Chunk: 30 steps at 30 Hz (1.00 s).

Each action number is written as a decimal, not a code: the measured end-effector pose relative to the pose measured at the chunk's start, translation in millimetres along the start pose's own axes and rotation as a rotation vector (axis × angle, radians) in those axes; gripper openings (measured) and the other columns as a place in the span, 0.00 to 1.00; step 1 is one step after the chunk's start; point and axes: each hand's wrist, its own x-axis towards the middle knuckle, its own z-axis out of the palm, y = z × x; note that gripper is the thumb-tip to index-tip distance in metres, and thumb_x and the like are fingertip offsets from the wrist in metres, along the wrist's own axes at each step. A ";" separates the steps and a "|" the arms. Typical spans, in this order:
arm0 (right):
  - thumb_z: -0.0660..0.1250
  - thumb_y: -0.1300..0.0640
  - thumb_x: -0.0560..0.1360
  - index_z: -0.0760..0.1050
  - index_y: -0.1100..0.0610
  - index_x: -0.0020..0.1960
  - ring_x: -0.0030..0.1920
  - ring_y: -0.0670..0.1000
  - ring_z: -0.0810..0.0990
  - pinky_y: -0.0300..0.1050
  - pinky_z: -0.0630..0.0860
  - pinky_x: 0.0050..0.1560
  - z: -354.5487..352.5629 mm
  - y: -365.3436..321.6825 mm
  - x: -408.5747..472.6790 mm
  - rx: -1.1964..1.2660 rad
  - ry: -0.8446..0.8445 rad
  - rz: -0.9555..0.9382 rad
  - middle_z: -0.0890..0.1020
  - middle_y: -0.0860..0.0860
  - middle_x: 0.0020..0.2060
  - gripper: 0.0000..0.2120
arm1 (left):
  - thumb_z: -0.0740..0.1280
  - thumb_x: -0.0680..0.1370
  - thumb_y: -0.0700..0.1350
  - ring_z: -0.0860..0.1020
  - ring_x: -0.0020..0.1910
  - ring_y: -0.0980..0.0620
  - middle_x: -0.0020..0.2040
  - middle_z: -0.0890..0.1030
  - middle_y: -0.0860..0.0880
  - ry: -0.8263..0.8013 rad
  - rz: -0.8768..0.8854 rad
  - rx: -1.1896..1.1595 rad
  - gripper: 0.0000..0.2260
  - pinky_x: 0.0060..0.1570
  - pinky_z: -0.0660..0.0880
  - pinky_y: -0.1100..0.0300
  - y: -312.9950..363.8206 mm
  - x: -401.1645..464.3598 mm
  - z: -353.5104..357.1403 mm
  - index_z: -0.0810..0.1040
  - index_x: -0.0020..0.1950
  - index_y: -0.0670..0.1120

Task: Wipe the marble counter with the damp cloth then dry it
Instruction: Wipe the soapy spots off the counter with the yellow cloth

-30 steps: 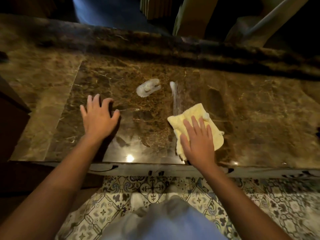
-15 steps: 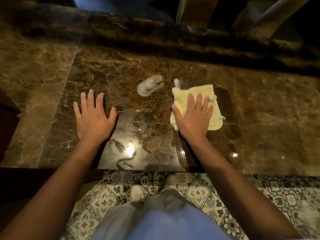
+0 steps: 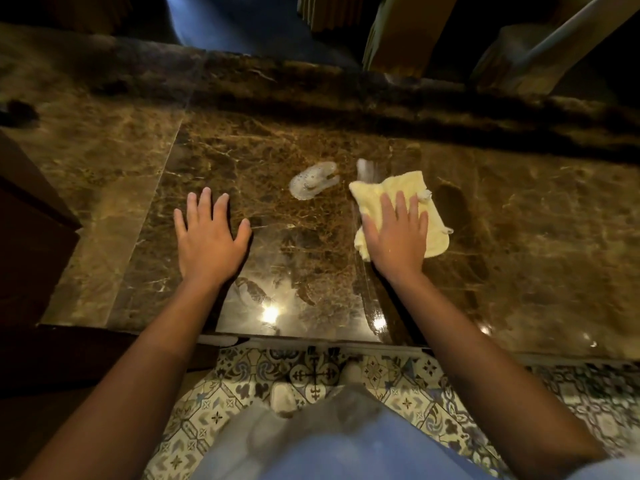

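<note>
A brown veined marble counter (image 3: 519,237) fills the middle of the view. A pale yellow cloth (image 3: 374,199) lies flat on it, right of centre. My right hand (image 3: 396,237) presses down on the cloth with its fingers spread, covering its lower middle. My left hand (image 3: 207,240) rests flat on the bare marble to the left, fingers apart, holding nothing. A whitish foamy puddle (image 3: 313,180) sits between the two hands, a little farther back. A thin wet streak (image 3: 363,168) shows just above the cloth's left corner.
A raised dark marble ledge (image 3: 311,88) runs along the back of the counter. A dark wooden cabinet (image 3: 27,220) stands at the left edge. Patterned floor tiles (image 3: 311,372) and my clothing show below the counter's front edge.
My right hand pushed the cloth away from the front edge toward the back of the counter, then held near there. My left hand stayed flat on the marble.
</note>
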 end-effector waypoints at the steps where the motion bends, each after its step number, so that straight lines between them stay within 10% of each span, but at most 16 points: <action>1: 0.56 0.43 0.85 0.66 0.54 0.79 0.82 0.61 0.55 0.62 0.50 0.80 -1.8 8.0 -19.3 0.034 0.019 -0.030 0.65 0.57 0.80 0.27 | 0.59 0.83 0.59 0.52 0.84 0.41 0.84 0.59 0.41 -0.001 0.001 -0.001 0.29 0.81 0.47 0.39 0.2 0.1 0.2 0.64 0.81 0.45; 9: 0.63 0.59 0.79 0.79 0.56 0.68 0.76 0.56 0.70 0.61 0.67 0.75 -13.0 62.0 -85.3 0.266 0.179 0.010 0.79 0.56 0.70 0.19 | 0.59 0.83 0.58 0.54 0.83 0.38 0.83 0.60 0.39 0.023 0.023 0.038 0.29 0.79 0.48 0.37 -3.7 2.8 9.9 0.63 0.80 0.45; 19: 0.59 0.57 0.82 0.76 0.61 0.70 0.79 0.61 0.63 0.57 0.59 0.79 -16.5 54.2 79.6 0.389 0.214 0.330 0.75 0.61 0.73 0.20 | 0.59 0.82 0.58 0.55 0.83 0.38 0.82 0.62 0.38 0.045 0.012 0.046 0.29 0.79 0.50 0.36 -5.1 3.8 10.8 0.65 0.79 0.44; 30: 0.61 0.52 0.79 0.79 0.52 0.70 0.76 0.56 0.69 0.52 0.64 0.76 -4.0 -24.7 110.9 0.583 -0.114 -0.033 0.74 0.55 0.75 0.21 | 0.57 0.82 0.60 0.54 0.83 0.40 0.83 0.61 0.40 0.031 0.001 0.062 0.30 0.80 0.49 0.38 -1.5 2.5 7.7 0.64 0.80 0.45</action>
